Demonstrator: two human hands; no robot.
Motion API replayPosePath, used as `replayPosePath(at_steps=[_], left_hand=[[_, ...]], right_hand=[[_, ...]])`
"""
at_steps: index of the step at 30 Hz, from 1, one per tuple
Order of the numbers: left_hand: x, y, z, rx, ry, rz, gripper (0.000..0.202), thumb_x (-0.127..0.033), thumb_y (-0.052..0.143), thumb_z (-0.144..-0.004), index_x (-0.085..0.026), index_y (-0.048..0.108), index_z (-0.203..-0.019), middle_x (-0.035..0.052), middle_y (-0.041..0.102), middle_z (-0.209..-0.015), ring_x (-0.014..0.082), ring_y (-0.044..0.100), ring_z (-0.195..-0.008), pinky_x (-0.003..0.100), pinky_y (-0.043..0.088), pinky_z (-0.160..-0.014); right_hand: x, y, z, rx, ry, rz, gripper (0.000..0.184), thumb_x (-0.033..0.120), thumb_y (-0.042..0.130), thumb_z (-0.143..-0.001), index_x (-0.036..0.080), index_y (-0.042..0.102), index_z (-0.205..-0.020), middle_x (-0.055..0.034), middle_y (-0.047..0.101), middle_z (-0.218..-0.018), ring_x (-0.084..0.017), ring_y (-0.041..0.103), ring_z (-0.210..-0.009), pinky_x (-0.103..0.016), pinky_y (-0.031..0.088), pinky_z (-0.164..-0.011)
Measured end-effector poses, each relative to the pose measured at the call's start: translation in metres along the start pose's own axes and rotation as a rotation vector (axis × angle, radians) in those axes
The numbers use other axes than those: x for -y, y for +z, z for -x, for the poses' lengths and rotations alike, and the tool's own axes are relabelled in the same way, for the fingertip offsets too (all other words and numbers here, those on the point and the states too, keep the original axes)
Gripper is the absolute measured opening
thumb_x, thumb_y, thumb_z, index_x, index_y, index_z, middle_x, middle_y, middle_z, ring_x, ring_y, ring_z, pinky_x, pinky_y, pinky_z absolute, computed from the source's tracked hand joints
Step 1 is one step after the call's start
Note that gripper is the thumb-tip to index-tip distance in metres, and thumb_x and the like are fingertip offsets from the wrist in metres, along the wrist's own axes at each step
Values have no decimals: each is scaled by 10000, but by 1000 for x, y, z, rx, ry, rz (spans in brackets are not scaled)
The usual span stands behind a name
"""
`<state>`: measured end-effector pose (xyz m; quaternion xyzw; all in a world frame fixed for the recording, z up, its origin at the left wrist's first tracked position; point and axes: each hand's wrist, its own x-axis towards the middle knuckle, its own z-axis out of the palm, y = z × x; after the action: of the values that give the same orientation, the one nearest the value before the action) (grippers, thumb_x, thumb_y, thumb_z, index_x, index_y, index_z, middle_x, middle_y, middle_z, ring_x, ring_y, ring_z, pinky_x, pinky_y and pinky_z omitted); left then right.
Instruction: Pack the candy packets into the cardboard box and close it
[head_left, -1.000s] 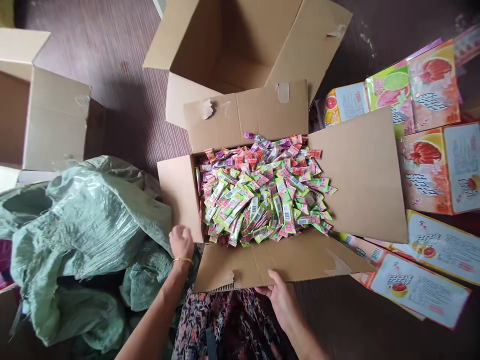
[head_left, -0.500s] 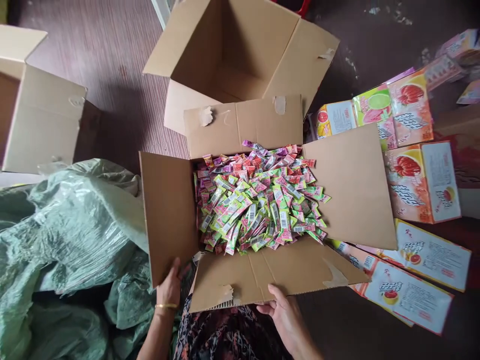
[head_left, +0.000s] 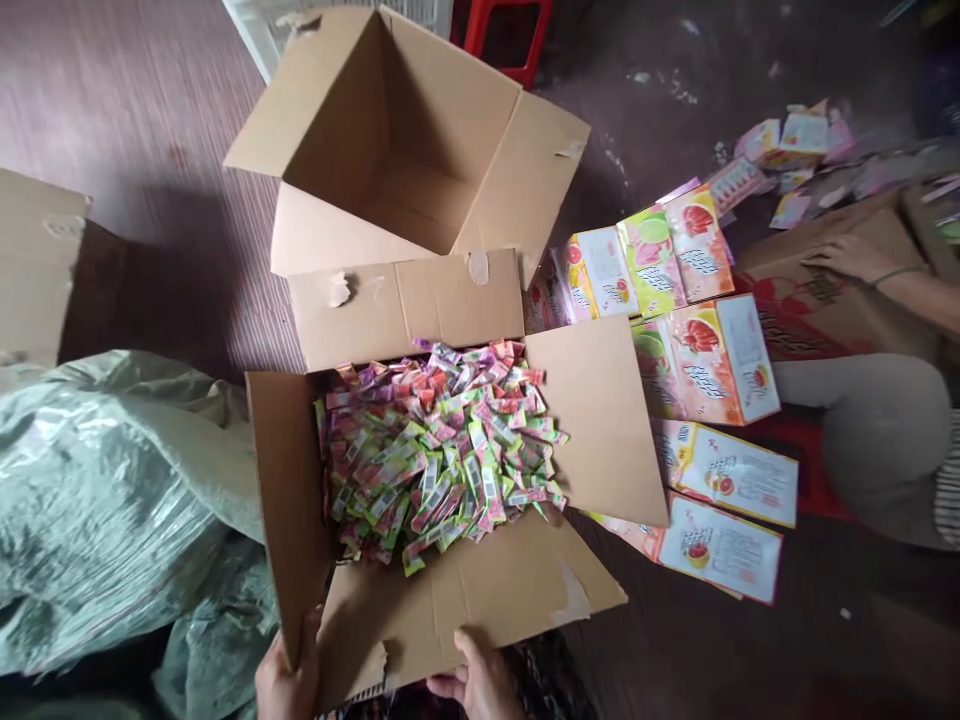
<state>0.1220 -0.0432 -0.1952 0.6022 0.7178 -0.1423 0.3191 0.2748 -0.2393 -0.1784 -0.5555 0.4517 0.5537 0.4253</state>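
The open cardboard box (head_left: 450, 600), heaped with small candy sachets (head_left: 439, 450) in pink, green and purple, sits directly beyond both hands, at the near middle of the scene. The left hand (head_left: 289, 680) grips the near corner of the box's left flap (head_left: 281, 500), fingers curled over its edge. The right hand (head_left: 476, 680) clasps the edge of the near flap, thumb on top. The sachets lie just far of the fingers, a touch nearer the right hand.

The sachets show barcodes, but their print is too small to read. To the right lie flat printed cartons (head_left: 705, 365) with red fruit pictures, their lettering illegible. An empty cardboard box (head_left: 390, 170) stands farther off, a green plastic bag (head_left: 112, 500) lies left, and another person's hand (head_left: 851, 260) rests on a brown carton at far right.
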Motion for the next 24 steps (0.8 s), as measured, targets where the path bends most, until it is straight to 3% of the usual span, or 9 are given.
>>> replayPosePath(at_steps=[4, 7, 10, 13, 15, 17, 19, 21, 24], left_hand=[[-5, 12, 6, 73, 313, -99, 564, -593, 434, -806, -153, 681, -1060, 169, 713, -1148, 352, 689, -1076, 428, 568, -898], [-11, 8, 8, 51, 432, -145, 642, -567, 439, -863, -134, 579, -1315, 178, 613, -1359, 335, 648, -1178, 439, 562, -951], [-16, 1, 5, -49, 424, -121, 639, -506, 388, -892, -113, 523, -1378, 198, 614, -1338, 338, 632, -1190, 453, 550, -960], [-33, -2, -7, -92, 356, -107, 663, -503, 426, -824, -85, 572, -1318, 227, 652, -1228, 378, 640, -1128, 477, 537, -949], [-51, -3, -17, -86, 322, -102, 675, -513, 466, -792, -117, 591, -1323, 207, 657, -1199, 383, 639, -1096, 470, 535, -923], [-69, -3, -23, -69, 295, -103, 676, -501, 480, -798, -163, 577, -1376, 178, 653, -1200, 372, 635, -1076, 455, 534, -895], [-85, 2, -24, -42, 260, -111, 675, -461, 493, -817, -201, 538, -1438, 162, 643, -1216, 358, 641, -1009, 450, 539, -851], [-99, 14, -22, -18, 284, -52, 650, -402, 537, -817, -190, 546, -1431, 179, 629, -1235, 356, 638, -986, 468, 540, -869], [-120, 48, -19, 16, 419, 91, 551, -337, 638, -778, -150, 641, -1296, 208, 601, -1302, 389, 565, -1206, 514, 449, -1088]], right_hand=[[12, -23, 9, 44, -2, 134, 807, 818, 719, -482, 161, 598, -934, -149, 736, -951, -320, 732, -940, -399, 580, -755], [50, -65, 26, -215, -304, 423, 725, 877, 590, -604, 195, 609, -849, -143, 722, -948, -314, 691, -987, -428, 551, -830], [130, -101, 39, -606, -799, 656, 665, 795, 494, -751, 188, 630, -987, -161, 699, -1020, -307, 654, -965, -463, 525, -882], [243, -111, 36, -840, -1185, 894, 694, 592, 469, -854, 99, 547, -1336, -242, 555, -1405, -371, 469, -1363, -528, 374, -1133], [313, -107, 26, -931, -1121, 988, 850, 491, 538, -830, -12, 374, -1496, -301, 409, -1535, -409, 350, -1463, -559, 300, -1182], [357, -98, 16, -862, -858, 1035, 852, 424, 563, -842, -26, 335, -1530, -300, 534, -1431, -407, 495, -1358, -547, 394, -1116], [362, -84, 10, -649, -768, 1105, 711, 409, 532, -894, 62, 439, -1508, -220, 669, -1283, -343, 639, -1175, -482, 489, -1019], [332, -62, 5, -370, -890, 1217, 613, 451, 489, -952, 192, 481, -1508, -132, 695, -1279, -267, 688, -1056, -415, 528, -965], [263, -19, -17, -57, -1071, 1437, 574, 445, 407, -1022, 303, 372, -1578, -68, 428, -1597, -243, 610, -1245, -406, 466, -1093]])
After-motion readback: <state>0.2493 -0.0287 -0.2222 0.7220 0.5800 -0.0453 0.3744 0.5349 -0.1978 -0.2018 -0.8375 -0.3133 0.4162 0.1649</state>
